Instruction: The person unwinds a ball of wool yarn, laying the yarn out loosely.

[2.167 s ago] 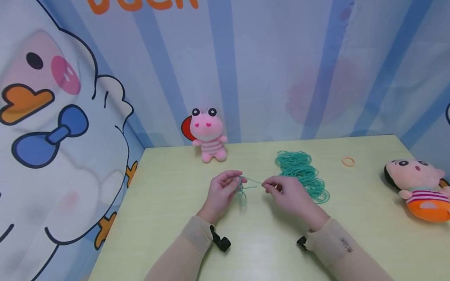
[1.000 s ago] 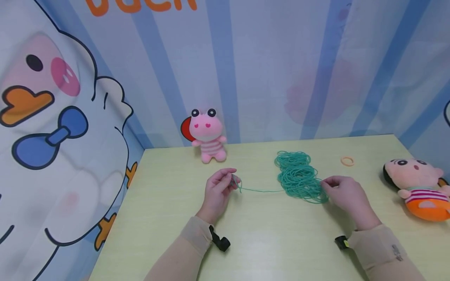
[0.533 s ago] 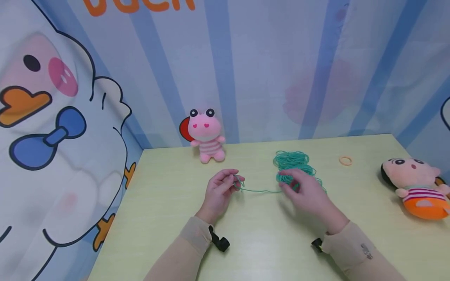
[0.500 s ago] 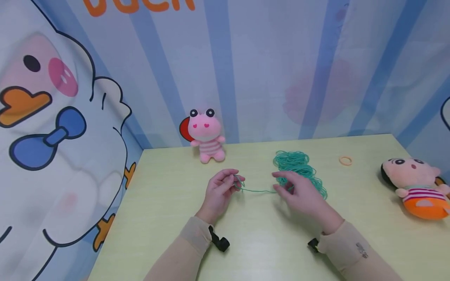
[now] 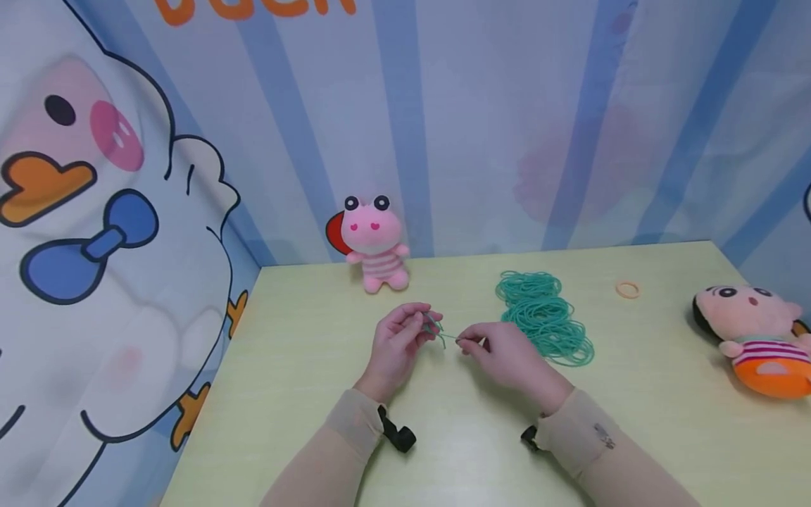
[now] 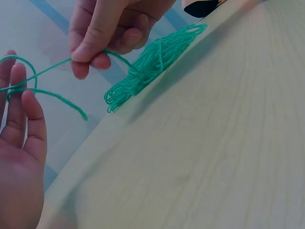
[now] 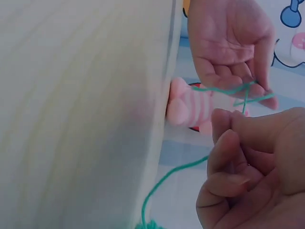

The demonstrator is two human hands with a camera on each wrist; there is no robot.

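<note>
Green yarn (image 6: 66,99) is looped at the fingertips of my left hand (image 5: 394,345), which pinches it between thumb and fingers; a short loose tail sticks out. Close by on the right, my right hand (image 5: 510,358) pinches the same strand between thumb and forefinger. A short length stretches taut between the two hands. Beyond the right hand's pinch, the strand (image 7: 164,179) runs slackly down to the green yarn skein (image 5: 543,317), which lies on the table behind that hand. Exactly how the yarn crosses the left fingers is partly hidden.
A pink plush toy (image 5: 376,246) sits at the table's back edge against a blue striped backdrop (image 5: 481,141). An orange ring (image 5: 628,289) lies right of the skein. Another plush doll (image 5: 754,341) lies at the far right of the pale table (image 5: 469,451).
From the skein's right side, my right hand has come left across it and now pinches the strand close to the left hand. The left hand has stayed nearly in place, holding the yarn.
</note>
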